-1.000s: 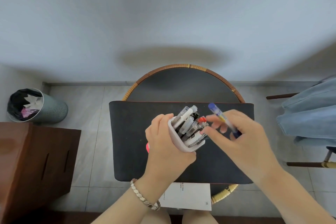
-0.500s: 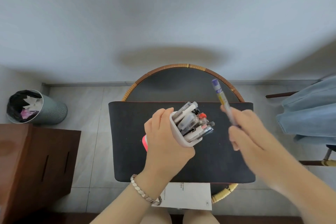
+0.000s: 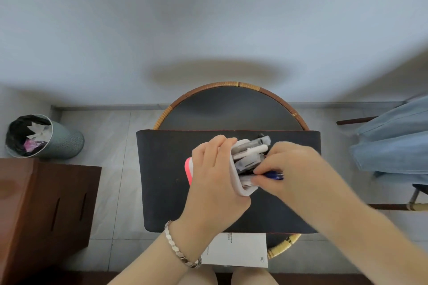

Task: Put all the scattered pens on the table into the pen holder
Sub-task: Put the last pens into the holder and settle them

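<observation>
My left hand (image 3: 214,177) grips the white pen holder (image 3: 239,188), which has a pink base and is tipped so its mouth faces right. Several grey, white and black pens (image 3: 251,152) stick out of it. My right hand (image 3: 298,169) pinches a blue pen (image 3: 274,176) that lies across the holder's mouth, its front end among the other pens. Both hands hover over the black mat (image 3: 166,183) on the round table (image 3: 231,109). No loose pens show on the mat.
A rattan rim edges the round table. A white sheet of paper (image 3: 236,250) pokes out under the mat's near edge. A grey bin (image 3: 44,136) stands on the floor at left, a brown cabinet (image 3: 39,210) beside it. Blue fabric (image 3: 393,141) hangs over a chair at right.
My right hand swung the blue pen from upright, right of the holder, down and left into the holder's mouth. My left hand tipped the holder further to the right.
</observation>
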Demonstrator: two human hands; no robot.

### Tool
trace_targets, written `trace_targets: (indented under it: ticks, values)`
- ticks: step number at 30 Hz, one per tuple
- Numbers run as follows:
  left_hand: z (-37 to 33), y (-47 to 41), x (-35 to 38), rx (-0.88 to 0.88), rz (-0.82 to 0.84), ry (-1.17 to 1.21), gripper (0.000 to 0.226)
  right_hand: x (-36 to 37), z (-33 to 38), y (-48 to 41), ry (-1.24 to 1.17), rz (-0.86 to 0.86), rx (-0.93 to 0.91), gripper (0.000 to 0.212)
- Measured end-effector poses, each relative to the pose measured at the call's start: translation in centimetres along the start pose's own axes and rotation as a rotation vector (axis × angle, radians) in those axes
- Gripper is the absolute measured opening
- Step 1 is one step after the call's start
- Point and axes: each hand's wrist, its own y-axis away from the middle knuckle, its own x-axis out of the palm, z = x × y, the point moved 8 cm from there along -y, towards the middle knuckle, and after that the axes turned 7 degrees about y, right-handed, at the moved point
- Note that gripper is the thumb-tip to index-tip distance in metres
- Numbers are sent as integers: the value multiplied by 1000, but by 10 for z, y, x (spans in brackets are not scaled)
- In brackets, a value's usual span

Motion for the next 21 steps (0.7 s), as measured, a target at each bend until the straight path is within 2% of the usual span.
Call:
trace_targets:
  ticks: [1,2,4,5,6,9,10,13,16,17,18,20,21]
  values:
    - [-1,-1,-1,-4,-3,6,74,4,3,-1,-31,-34,18,24]
    - [1,-2,-3,-19,-15,17,75,2,3,1,-92,-142,27,20]
    - [6,-4,-9,-54,-52,50,76,-9,-7,10,-284,-441,54,17]
    - [8,-5,-11,-61,-62,59,77,-12,-11,14,-338,-541,70,23]
    - [8,-5,-10,-59,-57,60,78,-8,-10,12,-334,-559,82,32]
    - [6,-4,-5,-55,-34,74,75,10,3,5,-157,-547,88,57]
    - [7,-3,-4,-67,-42,82,72,14,5,3,-191,-515,94,61]
    - [8,-1,-2,-77,-35,93,65,27,16,-3,-328,-429,42,62]
    - [5,-3,2,-35,2,113,51,41,31,-2,-134,-420,-34,58]
    - [6,-4,3,-42,9,128,53,39,30,-3,-140,-415,-54,58]
    - [9,-6,2,-65,20,156,59,30,28,-4,-185,-434,-87,56]
    - [19,-12,2,-111,54,264,72,17,10,-7,-394,-338,-122,55]
    - [24,-14,1,-114,74,318,75,13,-1,-8,-484,-298,-124,61]
